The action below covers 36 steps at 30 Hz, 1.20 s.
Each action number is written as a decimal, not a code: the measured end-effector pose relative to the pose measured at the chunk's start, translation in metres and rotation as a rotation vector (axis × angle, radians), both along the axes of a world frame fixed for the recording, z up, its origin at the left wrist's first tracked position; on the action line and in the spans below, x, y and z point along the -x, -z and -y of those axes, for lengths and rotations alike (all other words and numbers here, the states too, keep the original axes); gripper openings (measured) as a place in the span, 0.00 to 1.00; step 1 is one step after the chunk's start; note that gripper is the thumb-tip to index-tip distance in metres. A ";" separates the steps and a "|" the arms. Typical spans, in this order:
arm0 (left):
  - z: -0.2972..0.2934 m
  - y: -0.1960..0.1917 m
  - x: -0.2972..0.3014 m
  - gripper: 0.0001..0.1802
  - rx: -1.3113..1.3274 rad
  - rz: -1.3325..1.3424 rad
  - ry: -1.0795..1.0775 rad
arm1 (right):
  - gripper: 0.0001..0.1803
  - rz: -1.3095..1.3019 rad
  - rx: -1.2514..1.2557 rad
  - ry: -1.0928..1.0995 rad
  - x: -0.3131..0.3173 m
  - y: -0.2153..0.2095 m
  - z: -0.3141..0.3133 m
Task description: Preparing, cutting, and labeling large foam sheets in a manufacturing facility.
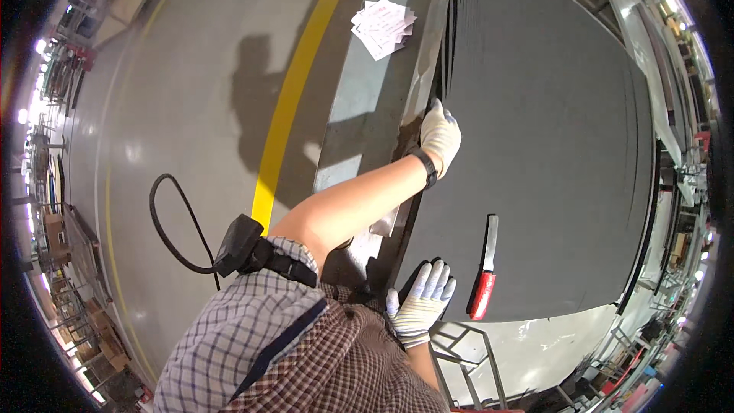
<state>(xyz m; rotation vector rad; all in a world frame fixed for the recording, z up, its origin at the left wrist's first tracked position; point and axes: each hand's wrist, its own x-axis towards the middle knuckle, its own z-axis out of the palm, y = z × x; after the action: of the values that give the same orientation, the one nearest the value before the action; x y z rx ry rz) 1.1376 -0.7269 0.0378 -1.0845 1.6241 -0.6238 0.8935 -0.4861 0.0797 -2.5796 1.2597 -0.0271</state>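
A wide black rubber-like sheet covers the table. Along its left edge run thin black strips, partly separated from it. My left hand, in a striped white glove with a dark band at the wrist, is closed around a strip at this edge; the fingertips are partly hidden. Nearer my body, my right hand, gloved alike, lies flat on the sheet's near left corner with its fingers outstretched. To its right a knife with a red handle and a straight blade rests on the sheet, blade pointing away.
A metal ledge borders the table's left side, with a stack of white paper slips on it. Farther left, a yellow line crosses the grey floor. A metal frame stands below the sheet's near edge. A black cable loops by my left arm.
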 end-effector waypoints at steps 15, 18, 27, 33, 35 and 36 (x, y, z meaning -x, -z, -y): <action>0.123 0.007 -0.070 0.19 0.082 -0.271 -0.181 | 0.48 -0.053 -0.108 -0.001 0.006 0.008 0.003; 0.129 0.008 -0.073 0.17 0.063 -0.101 -0.055 | 0.48 -0.047 -0.111 0.008 0.006 0.009 0.005; 0.219 -0.011 -0.116 0.15 0.210 -0.759 -0.697 | 0.49 -0.056 -0.016 -0.012 0.005 0.006 0.003; 0.241 0.002 -0.138 0.15 0.228 -0.788 -0.724 | 0.46 0.001 0.023 0.019 0.000 0.006 0.005; 0.244 -0.002 -0.135 0.16 0.203 -0.762 -0.656 | 0.46 0.013 0.033 0.041 -0.001 0.007 0.005; 0.247 -0.008 -0.134 0.15 0.210 -0.764 -0.652 | 0.47 -0.008 0.014 0.037 0.000 0.004 0.006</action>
<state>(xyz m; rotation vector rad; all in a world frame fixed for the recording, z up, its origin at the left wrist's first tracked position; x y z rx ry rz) 1.2716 -0.9737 0.0461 -2.0586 1.6755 0.0894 0.8938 -0.4921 0.0752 -2.5700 1.3152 -0.0325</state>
